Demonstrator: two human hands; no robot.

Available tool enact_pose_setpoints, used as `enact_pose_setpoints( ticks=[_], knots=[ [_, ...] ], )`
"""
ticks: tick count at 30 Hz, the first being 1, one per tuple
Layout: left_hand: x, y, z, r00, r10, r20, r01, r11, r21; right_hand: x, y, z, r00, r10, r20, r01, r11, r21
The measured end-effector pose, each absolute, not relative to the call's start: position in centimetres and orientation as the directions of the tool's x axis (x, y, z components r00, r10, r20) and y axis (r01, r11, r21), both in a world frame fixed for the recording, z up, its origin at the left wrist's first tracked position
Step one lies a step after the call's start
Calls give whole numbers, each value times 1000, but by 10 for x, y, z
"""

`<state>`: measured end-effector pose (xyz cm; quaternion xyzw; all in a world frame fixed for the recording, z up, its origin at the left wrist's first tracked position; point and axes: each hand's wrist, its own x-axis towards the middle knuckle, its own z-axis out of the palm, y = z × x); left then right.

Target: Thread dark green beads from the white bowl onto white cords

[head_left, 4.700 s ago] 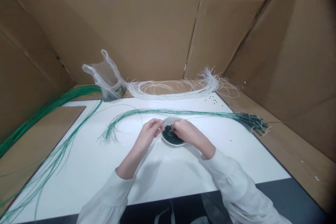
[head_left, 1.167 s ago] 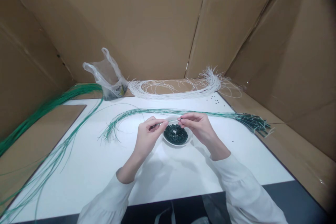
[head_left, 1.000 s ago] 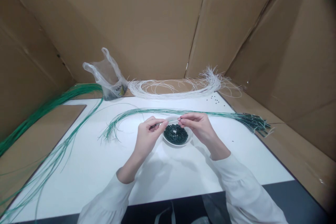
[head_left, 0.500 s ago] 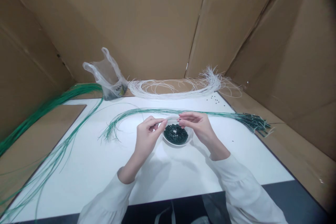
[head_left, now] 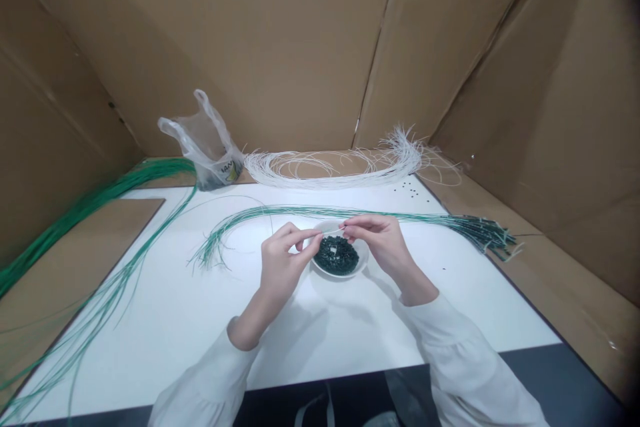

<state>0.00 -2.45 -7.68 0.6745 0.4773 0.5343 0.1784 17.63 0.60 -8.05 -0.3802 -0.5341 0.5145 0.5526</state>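
A white bowl (head_left: 364,260) of small dark green pieces stands on the white board, a small pale item on top of them. Over its left rim, my left hand (head_left: 286,255) pinches one end of a thin pale strand (head_left: 333,231). The strand runs across above the bowl to my right hand (head_left: 381,240), whose thumb and fingertips are closed at its other end. Something tiny and dark shows at the right fingertips, too small to name. Just behind the hands lies a bundle of green strands (head_left: 300,211) with dark tips at the right.
Behind are a coil of white strands (head_left: 325,181) and a plastic bag (head_left: 213,153). Long green strands (head_left: 107,190) hang along the left. Tiny dark bits (head_left: 413,193) lie at the back right of the white board (head_left: 200,320). Cardboard walls (head_left: 300,60) enclose the back and sides.
My left fingertips have moved slightly right, and the pale strand between the hands now shows more clearly. My right hand has hardly moved.
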Motion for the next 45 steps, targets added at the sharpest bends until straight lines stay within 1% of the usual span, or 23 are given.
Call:
enact_pose_setpoints(
  ticks=[10,20,25,29,36,41,45],
  knots=[
    [2,-27,-75,-51,763,644,453,-557,696,176,7,-82,-112,985,133,-256,100,-961],
    [2,-28,-76,-63,690,721,451,-625,637,175,7,-85,-125,985,120,-262,84,-961],
    [1,-27,-78,-44,704,709,451,-619,643,175,7,-85,-150,983,103,-275,59,-960],
    [1,-27,-79,-35,722,691,447,-607,657,176,7,-85,-152,984,89,-255,48,-966],
    [4,-28,-75,26,785,618,444,-563,697,176,6,-87,-191,975,113,-201,74,-977],
    [4,-28,-76,42,795,606,453,-555,698,176,5,-85,-205,972,114,-193,74,-978],
    [4,-29,-76,46,797,602,461,-552,695,176,5,-86,-203,968,144,-165,111,-980]
  ],
)
